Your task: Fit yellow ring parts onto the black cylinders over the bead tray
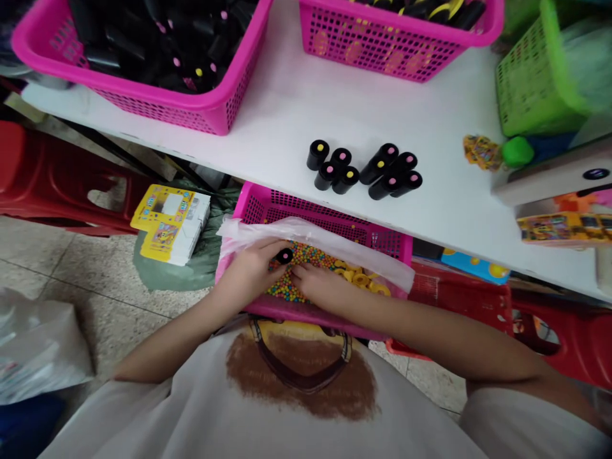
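My left hand [255, 268] is closed around a small black tube [284, 256] with a pink dot on its end. Just to its right, my right hand [313, 282] reaches down into small multicoloured balls [306, 255], its fingers curled and their tips partly hidden, so what they hold cannot be made out. The balls lie on a white plastic sheet [306, 228] inside a pink basket [406, 247] at my lap. Several yellow ring-shaped pieces [361, 279] lie in the basket right of the balls, beside my right forearm.
Black tubes with pink or yellow dots [342, 156] stand on the white table [287, 108]. Behind are a pink basket [210, 111] of black tubes, another pink basket [382, 48] and a green basket [535, 83]. Printed yellow cards [167, 223] are stacked at left, near red stools [62, 172].
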The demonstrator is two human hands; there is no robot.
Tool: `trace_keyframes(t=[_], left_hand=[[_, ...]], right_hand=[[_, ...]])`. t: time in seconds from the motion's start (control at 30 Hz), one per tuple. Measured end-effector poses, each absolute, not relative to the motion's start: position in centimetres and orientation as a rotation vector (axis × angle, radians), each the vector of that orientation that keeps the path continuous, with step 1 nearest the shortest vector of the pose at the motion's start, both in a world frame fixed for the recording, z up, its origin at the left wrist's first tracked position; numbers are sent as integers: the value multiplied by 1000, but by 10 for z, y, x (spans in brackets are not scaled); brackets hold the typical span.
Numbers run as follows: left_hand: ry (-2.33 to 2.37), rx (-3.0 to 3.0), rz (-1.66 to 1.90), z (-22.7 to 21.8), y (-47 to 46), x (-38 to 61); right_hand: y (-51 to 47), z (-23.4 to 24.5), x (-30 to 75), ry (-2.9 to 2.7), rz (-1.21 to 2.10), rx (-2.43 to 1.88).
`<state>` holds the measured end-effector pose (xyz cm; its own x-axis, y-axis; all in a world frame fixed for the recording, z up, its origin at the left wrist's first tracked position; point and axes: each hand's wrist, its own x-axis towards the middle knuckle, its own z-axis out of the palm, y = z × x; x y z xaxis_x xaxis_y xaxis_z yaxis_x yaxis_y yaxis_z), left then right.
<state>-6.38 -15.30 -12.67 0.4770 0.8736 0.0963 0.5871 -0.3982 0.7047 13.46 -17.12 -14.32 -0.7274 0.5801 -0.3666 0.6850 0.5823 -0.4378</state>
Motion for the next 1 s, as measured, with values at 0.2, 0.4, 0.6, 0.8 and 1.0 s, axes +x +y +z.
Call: trace_keyframes(t=[0.2,0.4,0.6,0.8,1.0], left_hand=[[1242,2034,546,-122,-163,-77],[1245,1911,510,-125,-171,-80],[1163,1963,510,-127,-172,-74],[1150,1987,490,-125,-169,-66],[1094,2012,550,-111,-168,-70]], right_hand=[[-161,-155,140,2657,-1161,1106],[-166,-134,158,2616,-1496,1352],[-174,-102,166,2855,-1356,1519],[-184,-94,162,2998,-1138,1409],[-189,-85,173,2952,-1043,1512]])
